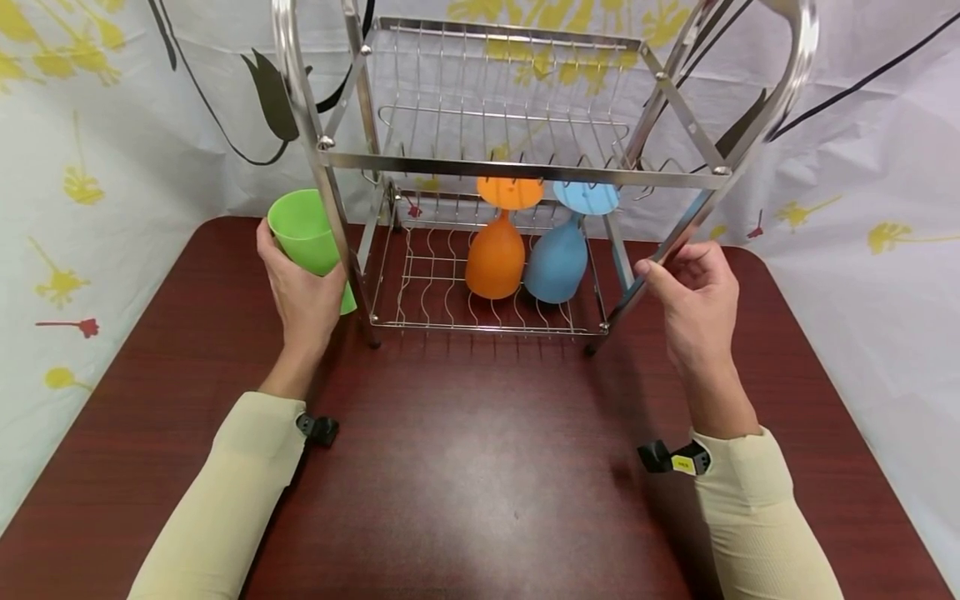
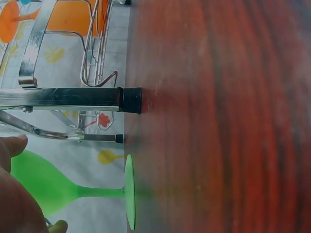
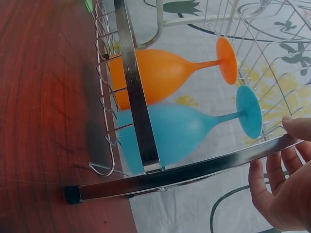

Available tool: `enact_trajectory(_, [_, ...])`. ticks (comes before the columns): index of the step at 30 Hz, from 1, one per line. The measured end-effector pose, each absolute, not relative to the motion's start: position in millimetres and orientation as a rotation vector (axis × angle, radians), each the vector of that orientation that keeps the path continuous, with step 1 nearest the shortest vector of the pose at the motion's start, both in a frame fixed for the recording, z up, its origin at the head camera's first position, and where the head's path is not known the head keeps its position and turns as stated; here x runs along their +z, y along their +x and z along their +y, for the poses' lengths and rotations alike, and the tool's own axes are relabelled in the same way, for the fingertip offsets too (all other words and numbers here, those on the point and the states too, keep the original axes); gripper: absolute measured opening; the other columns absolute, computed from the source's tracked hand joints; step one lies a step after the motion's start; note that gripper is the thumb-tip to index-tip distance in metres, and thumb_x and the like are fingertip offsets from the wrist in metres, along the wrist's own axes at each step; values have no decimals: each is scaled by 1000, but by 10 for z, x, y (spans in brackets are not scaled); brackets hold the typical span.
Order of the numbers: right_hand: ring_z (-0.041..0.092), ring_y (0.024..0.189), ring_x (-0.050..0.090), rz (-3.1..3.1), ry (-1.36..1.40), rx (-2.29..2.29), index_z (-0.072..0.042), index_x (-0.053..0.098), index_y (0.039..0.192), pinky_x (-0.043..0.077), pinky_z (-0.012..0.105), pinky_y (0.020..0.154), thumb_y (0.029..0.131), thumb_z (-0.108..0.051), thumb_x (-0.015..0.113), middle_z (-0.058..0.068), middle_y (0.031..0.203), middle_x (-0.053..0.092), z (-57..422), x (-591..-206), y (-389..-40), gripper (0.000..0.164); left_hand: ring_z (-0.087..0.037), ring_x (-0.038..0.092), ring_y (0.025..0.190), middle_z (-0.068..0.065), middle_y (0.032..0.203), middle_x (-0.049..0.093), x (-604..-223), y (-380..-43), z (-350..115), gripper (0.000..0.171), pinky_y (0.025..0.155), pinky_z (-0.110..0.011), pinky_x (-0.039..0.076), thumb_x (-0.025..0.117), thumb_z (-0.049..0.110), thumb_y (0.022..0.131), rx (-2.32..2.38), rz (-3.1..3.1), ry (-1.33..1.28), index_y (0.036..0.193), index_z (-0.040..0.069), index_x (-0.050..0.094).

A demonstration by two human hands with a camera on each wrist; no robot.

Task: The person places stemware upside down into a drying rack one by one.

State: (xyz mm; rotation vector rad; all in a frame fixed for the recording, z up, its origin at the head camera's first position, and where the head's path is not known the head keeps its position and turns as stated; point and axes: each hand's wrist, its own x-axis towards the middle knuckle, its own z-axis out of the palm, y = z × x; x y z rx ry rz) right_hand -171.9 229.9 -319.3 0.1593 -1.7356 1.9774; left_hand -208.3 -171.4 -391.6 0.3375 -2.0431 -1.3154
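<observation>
Holding green goblet [image 1: 302,233] and dish rack [image 1: 450,166]
Left grip [image 1: 303,292] curls round the upright bowl [image 2: 41,184]; right grip [image 1: 697,304] pinches a rack leg [image 3: 218,168], apparently to steady it.

Both arms [image 1: 217,500] stretched forward, well apart; left hand [image 1: 306,296] curled, gripping; right hand [image 1: 702,312] pinching.

Hands [image 1: 302,304] bare; cream sleeves [image 1: 217,500]; black wrist cameras [image 1: 324,431], yellow label [image 1: 682,464] on right one.
</observation>
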Motion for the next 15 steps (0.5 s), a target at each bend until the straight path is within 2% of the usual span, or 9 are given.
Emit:
enact_trajectory(6, [16,73,57,-1748,152,1964,-5,59,83,49,21,60,76,11,75,7,79,62,2300,-3199,-1714,24,-17,47,116,-3,137,44,-3914,-2092,-1717,86,98,-33,39,73,20,78,-1354,-2024,348,148,22,23])
enact_trajectory(15, [16,74,58,-1736,164,1971,-6,58,81,49,21,61,76,13,74,7,80,63,2291,-3199,-1723,26,-18,48,115,-3,135,45,-3911,-2102,-1727,85,98,-33,39,73,20,78,-1355,-2020,343,148,20,23])
